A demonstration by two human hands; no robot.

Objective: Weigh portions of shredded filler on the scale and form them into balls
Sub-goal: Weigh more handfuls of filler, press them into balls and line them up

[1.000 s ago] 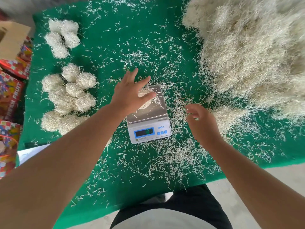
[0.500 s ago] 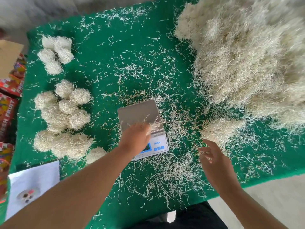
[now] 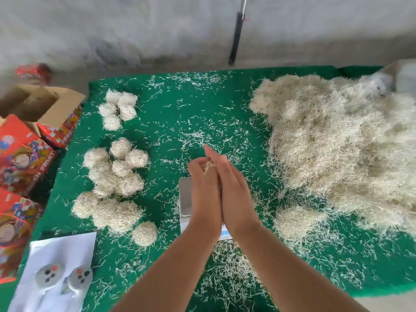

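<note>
My left hand (image 3: 203,199) and my right hand (image 3: 234,194) are pressed palm to palm above the scale (image 3: 185,197), with a small portion of shredded filler (image 3: 208,166) squeezed between them. The left fingers curl over the tuft; the right fingers lie straight against it. My wrists hide most of the scale's tray and its display. Several finished filler balls (image 3: 117,170) lie to the left, a further cluster (image 3: 118,108) sits behind them, and a single ball (image 3: 144,233) rests nearer to me.
A big pile of loose filler (image 3: 337,149) covers the right of the green cloth (image 3: 180,109), with a small heap (image 3: 295,219) near the scale. Colourful cartons (image 3: 20,154) and a cardboard box (image 3: 40,104) stand off the left edge. White paper (image 3: 58,266) lies front left.
My left hand lifted the portion off the scale tray. My right hand came in from the right and closed against it. The camera tilted up, showing the wall.
</note>
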